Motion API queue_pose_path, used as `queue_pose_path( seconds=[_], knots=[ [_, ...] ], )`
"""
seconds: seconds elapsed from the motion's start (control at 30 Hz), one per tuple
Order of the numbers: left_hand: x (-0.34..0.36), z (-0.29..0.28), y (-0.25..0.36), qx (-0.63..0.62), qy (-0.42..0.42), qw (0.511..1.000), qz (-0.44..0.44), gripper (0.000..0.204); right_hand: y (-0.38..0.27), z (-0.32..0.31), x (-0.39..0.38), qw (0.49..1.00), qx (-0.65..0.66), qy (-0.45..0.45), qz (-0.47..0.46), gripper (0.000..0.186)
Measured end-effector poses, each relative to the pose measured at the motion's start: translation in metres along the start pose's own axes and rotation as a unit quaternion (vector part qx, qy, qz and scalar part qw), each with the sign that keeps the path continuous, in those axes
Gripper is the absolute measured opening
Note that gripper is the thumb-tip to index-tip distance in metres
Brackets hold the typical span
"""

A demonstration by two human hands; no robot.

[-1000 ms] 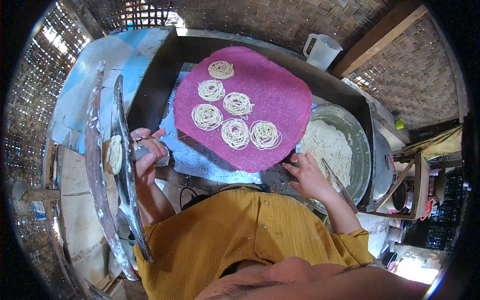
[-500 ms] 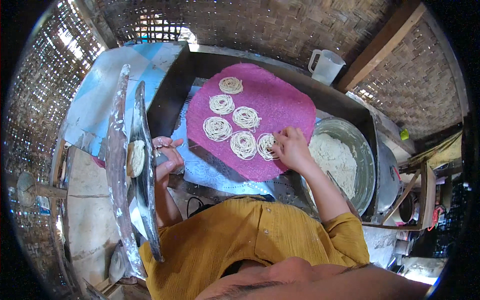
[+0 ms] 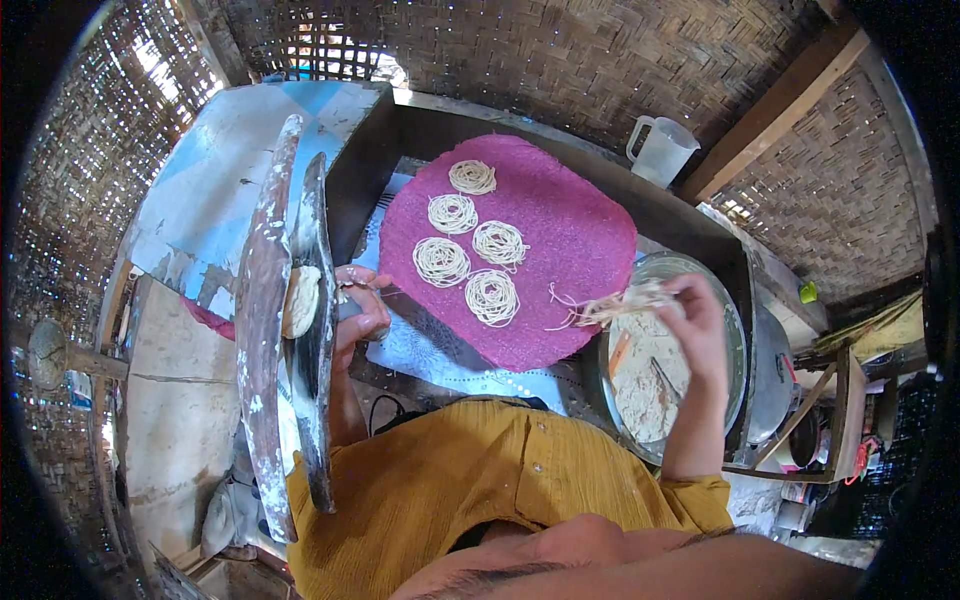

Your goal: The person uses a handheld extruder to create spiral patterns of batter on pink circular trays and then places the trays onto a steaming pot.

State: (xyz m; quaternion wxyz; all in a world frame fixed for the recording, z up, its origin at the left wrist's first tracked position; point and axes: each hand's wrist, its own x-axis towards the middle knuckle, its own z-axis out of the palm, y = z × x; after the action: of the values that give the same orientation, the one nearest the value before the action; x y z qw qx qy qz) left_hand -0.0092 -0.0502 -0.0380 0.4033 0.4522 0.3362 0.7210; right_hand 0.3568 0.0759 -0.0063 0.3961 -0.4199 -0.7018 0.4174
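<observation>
A bunch of loose pale noodles [image 3: 625,302] hangs from my right hand [image 3: 697,318], its fingers closed on one end. The loose ends trail left over the right edge of a round pink mat [image 3: 580,210]. Several coiled noodle nests [image 3: 492,298] lie on that mat. Below my right hand stands a wide basin [image 3: 735,375] of pale flour or dough [image 3: 640,405]. My left hand [image 3: 362,308] is curled beside a wooden lever press [image 3: 313,385], around something small and greyish that I cannot make out. Pale dough [image 3: 303,300] shows between the two beams.
The mat rests in a dark wooden trough frame [image 3: 480,118] over a light patterned cloth [image 3: 420,350]. A clear plastic jug [image 3: 663,150] stands behind at right. An orange-handled tool [image 3: 619,355] lies in the basin. A blue-and-white table [image 3: 215,170] is at left.
My right hand has lifted the lower-right noodle nest off the mat and moved right, over the basin; the strands now hang loose. My left hand stays by the press.
</observation>
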Motion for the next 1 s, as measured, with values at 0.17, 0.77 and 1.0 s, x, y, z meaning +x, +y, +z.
queue_pose_path(
  seconds=[0.17, 0.77, 1.0],
  knots=[
    [-0.002, 0.005, 0.005, 0.017, 0.000, 1.000, 0.009, 0.040, 0.009, -0.058, -0.018, 0.990, 0.035, 0.126, 0.045, 0.023],
    [-0.005, 0.005, 0.006, 0.063, -0.029, 0.998, -0.009, 0.047, 0.088, 0.003, -0.012, 0.970, -0.227, -0.038, 0.083, 0.022],
    [-0.005, 0.007, 0.004, 0.037, -0.023, 0.999, 0.002, 0.044, 0.131, 0.009, -0.035, 0.951, -0.059, -0.083, 0.292, 0.060]
  ],
)
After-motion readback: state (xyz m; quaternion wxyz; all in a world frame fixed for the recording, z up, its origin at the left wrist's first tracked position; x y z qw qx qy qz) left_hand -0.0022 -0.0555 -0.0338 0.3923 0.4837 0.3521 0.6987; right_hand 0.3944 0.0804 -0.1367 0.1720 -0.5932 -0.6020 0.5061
